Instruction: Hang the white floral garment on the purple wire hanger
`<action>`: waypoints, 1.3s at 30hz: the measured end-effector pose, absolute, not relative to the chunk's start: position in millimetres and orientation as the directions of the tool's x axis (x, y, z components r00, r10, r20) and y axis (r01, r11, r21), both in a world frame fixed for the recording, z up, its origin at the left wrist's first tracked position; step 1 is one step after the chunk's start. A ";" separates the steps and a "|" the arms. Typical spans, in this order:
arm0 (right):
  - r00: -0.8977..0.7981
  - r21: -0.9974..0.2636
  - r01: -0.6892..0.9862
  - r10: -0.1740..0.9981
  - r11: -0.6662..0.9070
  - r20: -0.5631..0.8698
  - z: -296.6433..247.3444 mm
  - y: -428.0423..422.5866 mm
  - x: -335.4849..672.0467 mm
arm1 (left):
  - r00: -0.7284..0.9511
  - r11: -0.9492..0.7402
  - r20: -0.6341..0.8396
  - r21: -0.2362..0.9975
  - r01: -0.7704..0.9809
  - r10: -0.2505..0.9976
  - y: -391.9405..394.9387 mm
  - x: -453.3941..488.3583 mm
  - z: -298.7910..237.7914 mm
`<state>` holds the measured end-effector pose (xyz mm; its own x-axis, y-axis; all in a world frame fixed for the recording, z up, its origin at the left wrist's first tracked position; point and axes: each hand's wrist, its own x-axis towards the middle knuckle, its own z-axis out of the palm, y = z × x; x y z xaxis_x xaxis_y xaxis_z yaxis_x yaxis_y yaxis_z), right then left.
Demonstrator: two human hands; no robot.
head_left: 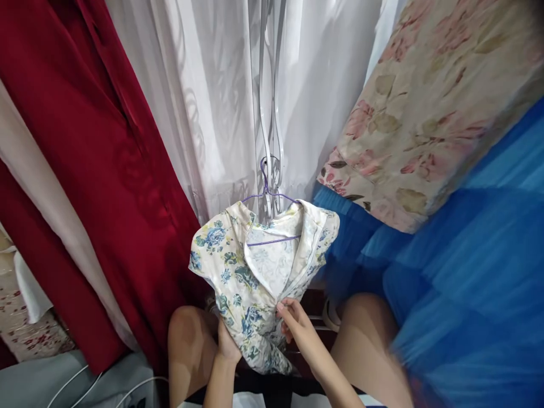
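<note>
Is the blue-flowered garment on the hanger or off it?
On: the purple hanger enters the blue-flowered garment at the shoulders; its bar crosses the neckline.

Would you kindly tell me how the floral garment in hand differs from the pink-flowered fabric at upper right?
The floral garment bears blue flowers; the pink-flowered fabric, pink ones. The right hand pinches the floral garment's front, while neither hand touches the pink-flowered fabric. Both have a pale ground.

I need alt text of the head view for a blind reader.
A blue-floral top hangs on a purple hanger; the right hand pinches its front, the left hand touches its side. White cloth hangs behind, red cloth left, blue cloth right.
</note>
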<state>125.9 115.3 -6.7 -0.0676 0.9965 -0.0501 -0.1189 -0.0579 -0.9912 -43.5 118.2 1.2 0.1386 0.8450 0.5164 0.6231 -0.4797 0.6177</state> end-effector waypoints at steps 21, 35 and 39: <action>-0.124 -0.998 0.052 0.992 -0.028 -0.035 -21.8 102.9 149.9 | -0.740 -0.267 0.251 0.958 0.099 0.624 117.2 -38.7 -51.9; -0.129 -0.999 -0.036 0.992 -0.002 0.003 -10.3 100.4 119.1 | -0.169 -0.348 0.416 0.879 0.326 0.893 84.1 27.7 -64.1; -0.048 -0.990 -0.111 0.995 0.085 0.090 44.8 130.8 120.0 | -0.044 -0.394 0.452 0.818 0.419 0.891 80.7 19.3 -54.8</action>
<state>120.0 130.8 44.8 -0.0480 0.9948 0.0904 -0.1107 0.0846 -0.9902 19.3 80.7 -54.8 -0.0439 0.8910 0.4518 0.4185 -0.3942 0.8182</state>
